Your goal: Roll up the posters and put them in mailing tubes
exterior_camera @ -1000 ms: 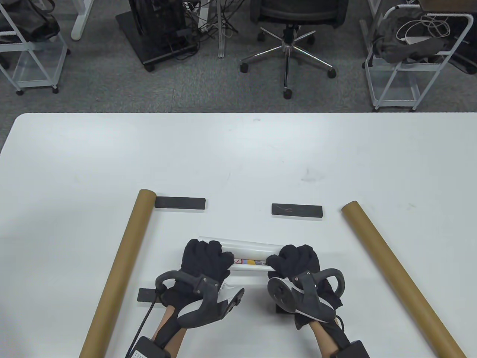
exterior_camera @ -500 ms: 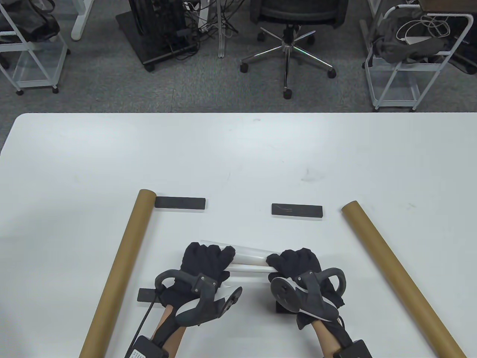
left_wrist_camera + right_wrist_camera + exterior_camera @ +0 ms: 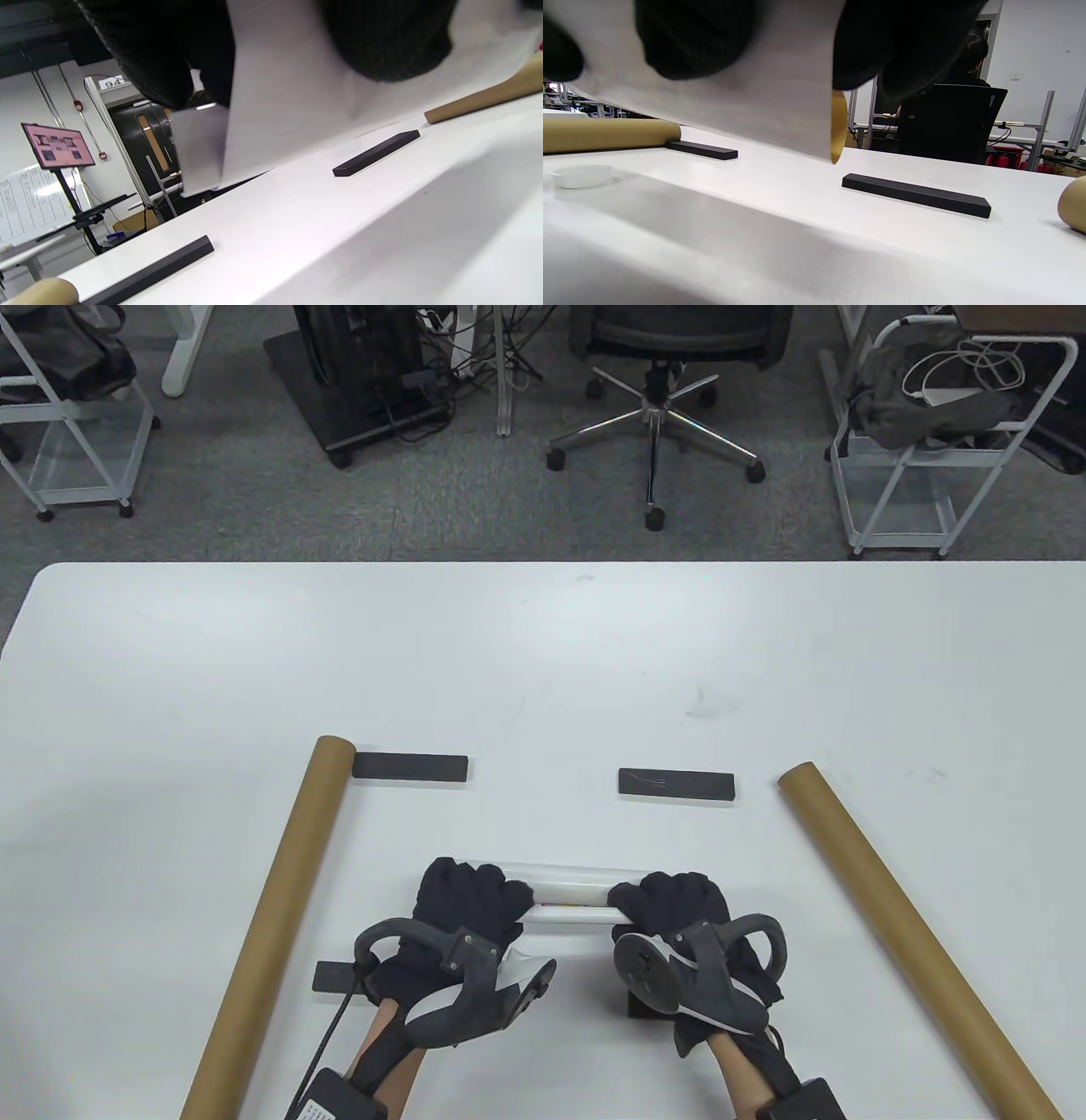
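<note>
Between both hands, rolled poster (image 3: 567, 885), long axis left-right, level

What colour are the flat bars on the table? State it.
Black bars, clearest in the table view.

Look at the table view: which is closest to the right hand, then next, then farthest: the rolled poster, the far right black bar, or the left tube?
1. Rolled poster: the right hand grips its right end.
2. Far right black bar: beyond the hand, farther up the table.
3. Left tube: across the table, past the left hand.
</note>
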Tool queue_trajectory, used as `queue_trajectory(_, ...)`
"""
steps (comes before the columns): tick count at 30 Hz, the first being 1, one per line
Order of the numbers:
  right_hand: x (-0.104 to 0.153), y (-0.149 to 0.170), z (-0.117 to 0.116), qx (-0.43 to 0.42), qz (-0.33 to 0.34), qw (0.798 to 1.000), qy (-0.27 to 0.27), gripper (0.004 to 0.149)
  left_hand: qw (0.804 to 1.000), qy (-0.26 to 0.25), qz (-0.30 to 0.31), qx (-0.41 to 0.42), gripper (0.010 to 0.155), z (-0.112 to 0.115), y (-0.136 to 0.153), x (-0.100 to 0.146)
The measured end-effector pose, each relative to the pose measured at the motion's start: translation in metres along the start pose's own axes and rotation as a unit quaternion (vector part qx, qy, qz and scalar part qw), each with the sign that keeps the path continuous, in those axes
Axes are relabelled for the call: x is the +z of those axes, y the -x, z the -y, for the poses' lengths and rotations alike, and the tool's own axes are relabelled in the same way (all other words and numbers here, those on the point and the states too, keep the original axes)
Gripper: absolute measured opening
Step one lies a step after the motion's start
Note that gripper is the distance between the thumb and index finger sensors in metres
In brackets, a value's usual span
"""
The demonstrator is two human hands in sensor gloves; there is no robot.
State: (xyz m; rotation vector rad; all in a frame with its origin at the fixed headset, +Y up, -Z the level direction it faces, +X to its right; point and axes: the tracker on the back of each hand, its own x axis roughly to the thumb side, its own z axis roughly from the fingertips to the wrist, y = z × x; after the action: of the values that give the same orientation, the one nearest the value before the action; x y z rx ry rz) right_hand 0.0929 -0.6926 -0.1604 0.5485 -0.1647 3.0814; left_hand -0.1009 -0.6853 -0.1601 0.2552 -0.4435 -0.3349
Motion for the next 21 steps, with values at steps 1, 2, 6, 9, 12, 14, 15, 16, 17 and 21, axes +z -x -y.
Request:
queue_trajectory(1,0.0004,0.0004,0.0000,-0.001,0.001,1.000,0.003,0.044,1.000,0.001,-0.001,0.003,0.040,0.0004,0.0003,0.0001)
queue_trajectory(2,0.0004,0.0005,0.0000,-0.003,0.002,1.000,0.003,0.044,1.000,0.003,-0.001,0.001,0.040,0.0004,0.0006,0.0000)
queue_trajectory(6,0.0000,-0.0017,-0.0011,0.012,-0.005,1.000,0.001,0.044,1.000,0.009,-0.002,-0.006,0.041,-0.0004,-0.0004,-0.0004)
queue_trajectory(9,-0.0004,-0.0025,-0.0010,0.012,-0.006,1.000,-0.004,0.045,1.000,0.004,-0.002,-0.011,0.045,-0.0019,-0.0008,-0.0003)
queue_trajectory(12,0.0001,-0.0015,-0.0008,0.005,-0.005,1.000,0.001,0.045,1.000,0.004,0.002,-0.003,0.049,-0.0021,-0.0007,-0.0001)
queue_trajectory(14,0.0003,0.0001,-0.0009,-0.002,-0.001,1.000,0.001,0.047,1.000,0.003,0.002,0.002,0.056,-0.0010,-0.0006,0.0002)
queue_trajectory(15,0.0006,0.0008,-0.0010,-0.006,0.000,1.000,0.002,0.048,1.000,0.001,0.001,0.002,0.060,-0.0010,0.0001,0.0003)
queue_trajectory(16,0.0009,0.0017,-0.0005,-0.009,-0.001,1.000,0.008,0.050,1.000,-0.001,-0.002,0.006,0.061,-0.0010,0.0015,0.0004)
queue_trajectory(17,0.0010,0.0021,0.0000,-0.009,-0.003,1.000,0.011,0.050,1.000,-0.002,-0.003,0.007,0.061,-0.0009,0.0019,0.0003)
queue_trajectory(21,0.0011,0.0045,0.0011,-0.019,-0.006,1.000,0.020,0.053,1.000,-0.002,-0.008,0.011,0.056,0.0006,0.0044,-0.0004)
